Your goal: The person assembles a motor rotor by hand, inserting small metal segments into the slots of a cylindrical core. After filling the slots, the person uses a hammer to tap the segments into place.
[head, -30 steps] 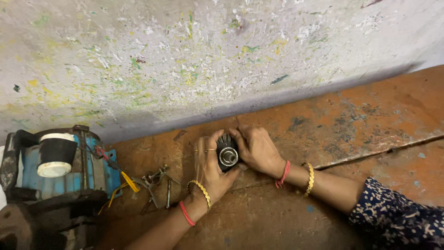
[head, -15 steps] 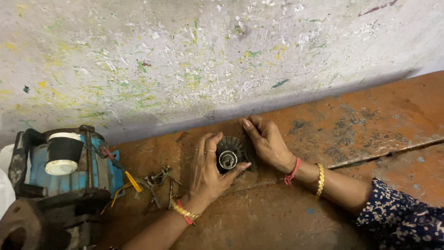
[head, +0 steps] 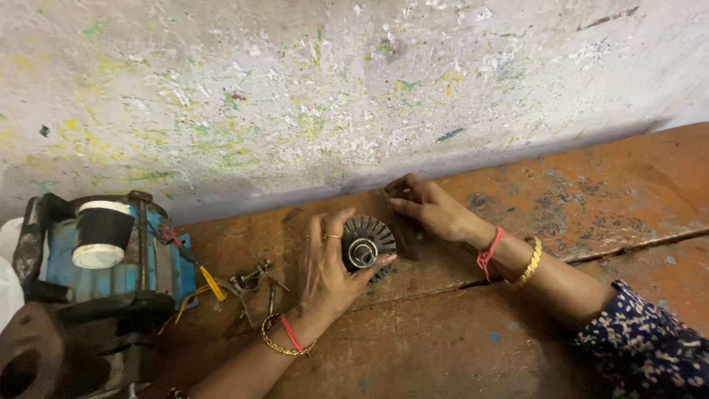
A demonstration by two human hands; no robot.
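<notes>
Your left hand (head: 325,273) cups the round dark metal finned fan wheel with its shiny centre hub (head: 367,249), fingers curled over its left rim and the thumb pressed at its near right edge. It sits on the rust-orange worn bench top (head: 605,185), in the middle, close to the paint-flecked wall (head: 295,96). Your right hand (head: 432,208) lies just beyond it to the right, fingers pinched narrow on something small I cannot make out. This looks like steadying the wheel; the next move calls for a firm left hold.
</notes>
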